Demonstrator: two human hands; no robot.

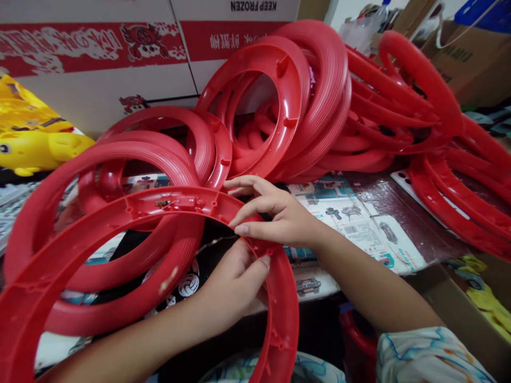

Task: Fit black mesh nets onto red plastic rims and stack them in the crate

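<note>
A red plastic ring [281, 298] is held tilted in front of me, its hollow ribbed side facing up. My left hand [239, 282] grips its inner edge, thumb lying on the channel and fingers hidden underneath. My right hand [273, 213] reaches over the same stretch of ring, thumb and fingertips drawn together at the inner rim. A thin wire [215, 242] runs across the opening to these fingertips; whether they pinch it is unclear. Inside the ring's channel sits a small red part [186, 202] with a metal spring [161, 203] beside it.
Several red rings lean in a pile [327, 106] behind my hands, and more lie at left [99, 154]. White printed cartons [91, 90] stand at the back. A yellow toy figure [43, 149] is at far left. Flattened printed cardboard [359, 229] covers the table; an open box [451, 298] stands lower right.
</note>
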